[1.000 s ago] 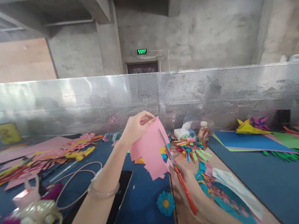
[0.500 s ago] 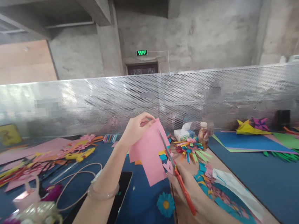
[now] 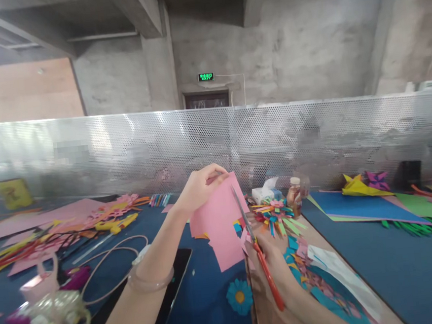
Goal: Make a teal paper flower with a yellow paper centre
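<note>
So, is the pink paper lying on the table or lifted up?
Lifted up. The left hand pinches the pink paper at its top edge, and it hangs above the blue table beside the scissors.

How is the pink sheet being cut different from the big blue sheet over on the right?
The pink sheet is held up off the table by the left hand, with scissors in the right hand at its edge; the blue sheet lies flat, untouched. The pink sheet's lower edge is jagged; the blue sheet's edges look straight. Both are plain coloured paper.
</note>
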Tool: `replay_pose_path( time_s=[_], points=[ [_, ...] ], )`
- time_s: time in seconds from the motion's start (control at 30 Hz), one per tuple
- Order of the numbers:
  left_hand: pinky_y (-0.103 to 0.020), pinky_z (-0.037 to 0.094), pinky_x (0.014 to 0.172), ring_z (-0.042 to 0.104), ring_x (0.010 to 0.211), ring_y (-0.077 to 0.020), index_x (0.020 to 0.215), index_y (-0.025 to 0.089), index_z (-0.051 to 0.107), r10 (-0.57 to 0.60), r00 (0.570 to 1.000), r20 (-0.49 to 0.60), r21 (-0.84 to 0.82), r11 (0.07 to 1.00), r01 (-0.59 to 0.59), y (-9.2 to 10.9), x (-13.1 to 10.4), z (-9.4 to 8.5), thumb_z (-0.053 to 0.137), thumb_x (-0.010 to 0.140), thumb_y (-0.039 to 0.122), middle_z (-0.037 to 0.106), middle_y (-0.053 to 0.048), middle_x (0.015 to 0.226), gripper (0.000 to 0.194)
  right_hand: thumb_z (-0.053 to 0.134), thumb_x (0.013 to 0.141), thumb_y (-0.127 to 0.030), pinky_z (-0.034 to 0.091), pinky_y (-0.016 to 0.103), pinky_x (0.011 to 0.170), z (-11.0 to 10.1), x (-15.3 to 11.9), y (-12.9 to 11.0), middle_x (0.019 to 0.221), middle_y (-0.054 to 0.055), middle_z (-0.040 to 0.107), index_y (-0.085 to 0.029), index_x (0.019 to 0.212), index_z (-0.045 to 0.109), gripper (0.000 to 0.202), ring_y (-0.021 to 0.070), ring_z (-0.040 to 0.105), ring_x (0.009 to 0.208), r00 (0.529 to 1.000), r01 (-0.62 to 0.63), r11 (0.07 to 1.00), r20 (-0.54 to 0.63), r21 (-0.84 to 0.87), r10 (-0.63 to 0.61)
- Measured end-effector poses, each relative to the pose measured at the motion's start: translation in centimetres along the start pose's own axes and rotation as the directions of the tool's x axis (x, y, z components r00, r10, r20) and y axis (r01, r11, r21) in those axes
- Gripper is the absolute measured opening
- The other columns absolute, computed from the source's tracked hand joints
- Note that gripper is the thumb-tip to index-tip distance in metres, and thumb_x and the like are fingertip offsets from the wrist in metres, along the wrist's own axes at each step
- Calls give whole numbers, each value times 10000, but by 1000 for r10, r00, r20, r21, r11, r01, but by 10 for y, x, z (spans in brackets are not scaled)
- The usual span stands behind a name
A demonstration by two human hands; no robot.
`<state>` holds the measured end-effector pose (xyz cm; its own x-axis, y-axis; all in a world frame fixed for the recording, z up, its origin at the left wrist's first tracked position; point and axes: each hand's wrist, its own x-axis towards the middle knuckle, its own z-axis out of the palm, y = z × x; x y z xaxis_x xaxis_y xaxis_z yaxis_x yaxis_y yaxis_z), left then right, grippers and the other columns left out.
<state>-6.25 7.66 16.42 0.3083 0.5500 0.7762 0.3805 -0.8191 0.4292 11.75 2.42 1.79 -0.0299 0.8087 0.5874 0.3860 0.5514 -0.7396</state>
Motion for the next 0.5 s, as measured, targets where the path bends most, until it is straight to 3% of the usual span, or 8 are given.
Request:
replay_pose_path(
  time_s=[0.23, 0.37, 0.5],
  points=[
    [-272, 441, 654, 609, 759, -158, 885, 212, 610, 18, 1000, -4, 96, 995, -18, -1, 0, -1, 459, 880, 366, 691, -18, 821, 215, 444, 865, -394, 305, 195, 441, 2, 1, 5, 535, -16, 419, -159, 590, 466, 363, 102, 414, 520, 998, -55, 998, -17, -33, 55],
    [-271, 431, 633, 600, 731, -156, 843, 210, 584, 12, 998, -54, 82, 997, -8, -1, 1, -1, 472, 871, 382, 671, -18, 785, 207, 504, 858, -417, 359, 200, 485, 0, 1, 6, 564, -39, 441, -141, 645, 485, 350, 84, 440, 514, 997, -76, 997, 28, 4, 76],
    [-263, 426, 615, 582, 673, -139, 818, 207, 553, 7, 999, -49, 41, 999, -5, -2, 1, 1, 492, 862, 345, 651, -7, 731, 157, 552, 808, -405, 408, 219, 527, 0, 0, 4, 641, -4, 521, -170, 709, 513, 258, 128, 507, 607, 994, -94, 993, 69, 66, 89]
  ],
)
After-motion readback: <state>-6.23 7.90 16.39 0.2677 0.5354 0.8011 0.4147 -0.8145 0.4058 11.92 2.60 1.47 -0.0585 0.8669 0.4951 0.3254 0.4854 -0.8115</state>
